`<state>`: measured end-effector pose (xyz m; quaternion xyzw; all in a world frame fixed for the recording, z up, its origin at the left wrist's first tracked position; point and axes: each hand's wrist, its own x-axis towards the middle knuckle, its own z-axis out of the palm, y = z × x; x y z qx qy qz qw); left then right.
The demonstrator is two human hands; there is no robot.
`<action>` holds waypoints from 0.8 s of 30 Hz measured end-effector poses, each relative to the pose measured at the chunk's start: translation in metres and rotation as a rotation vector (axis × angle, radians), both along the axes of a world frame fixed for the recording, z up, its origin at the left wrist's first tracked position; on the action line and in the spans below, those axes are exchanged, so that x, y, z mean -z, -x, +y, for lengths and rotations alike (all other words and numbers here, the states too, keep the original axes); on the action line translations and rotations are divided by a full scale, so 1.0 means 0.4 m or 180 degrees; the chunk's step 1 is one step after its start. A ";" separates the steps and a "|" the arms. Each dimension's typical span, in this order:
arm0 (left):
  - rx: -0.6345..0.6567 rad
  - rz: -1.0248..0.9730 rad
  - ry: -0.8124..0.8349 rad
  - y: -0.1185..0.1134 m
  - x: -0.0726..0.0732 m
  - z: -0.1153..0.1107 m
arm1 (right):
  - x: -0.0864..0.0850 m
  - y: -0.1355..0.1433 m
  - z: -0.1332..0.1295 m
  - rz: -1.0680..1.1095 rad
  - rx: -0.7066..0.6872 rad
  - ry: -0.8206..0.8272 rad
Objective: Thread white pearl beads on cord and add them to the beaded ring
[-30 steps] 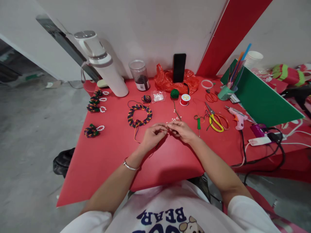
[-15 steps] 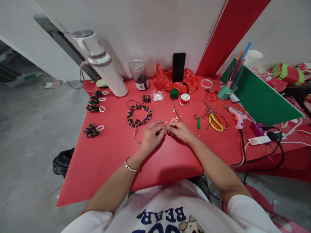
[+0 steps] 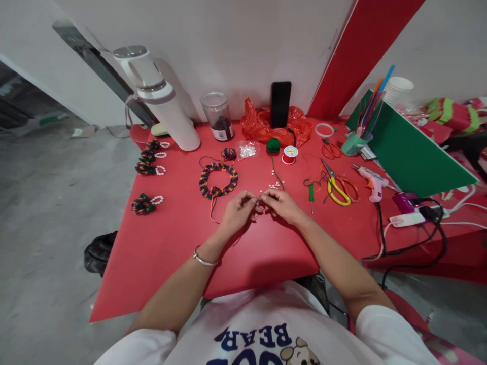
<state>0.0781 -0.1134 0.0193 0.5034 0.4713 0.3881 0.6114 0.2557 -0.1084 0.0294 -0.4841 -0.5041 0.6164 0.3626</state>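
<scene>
My left hand [image 3: 240, 209] and my right hand [image 3: 280, 205] meet at the fingertips just above the red table, both pinched closed. Between them is a thin thread [image 3: 262, 211] with what look like small white beads on it, mostly covered by the fingers. Loose white beads [image 3: 273, 186] lie scattered right beyond my fingertips. To the left of my left hand rests a multicoloured crocheted ring [image 3: 203, 182] with loose yarn ends. Farther back stand a spool of red thread [image 3: 289, 155] and a green yarn ball [image 3: 273, 145].
Bead-looped yarn pieces [image 3: 143, 204] line the left edge of the table [image 3: 160, 263]. At the right lie a green-handled hook [image 3: 311, 192], yellow scissors [image 3: 338, 192] and a pink glue gun [image 3: 375, 185] with cords. A jar [image 3: 217, 116], white bottle [image 3: 178, 124] and phone [image 3: 280, 104] stand behind.
The fingers of my left hand have curled in, and its thumb and fingertip have come closer to my right fingertips. My right hand has barely moved.
</scene>
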 end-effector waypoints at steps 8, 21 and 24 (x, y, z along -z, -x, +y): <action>-0.0184 0.0153 -0.0176 -0.007 -0.007 0.000 | 0.014 0.002 0.007 0.0555 0.0072 0.0527; -0.0571 0.0744 -0.1356 0.003 -0.013 0.009 | 0.002 0.006 0.008 0.0892 0.0020 0.0878; -0.0491 0.0745 -0.1191 0.004 -0.014 0.010 | 0.002 0.005 0.011 0.0826 0.0135 0.0778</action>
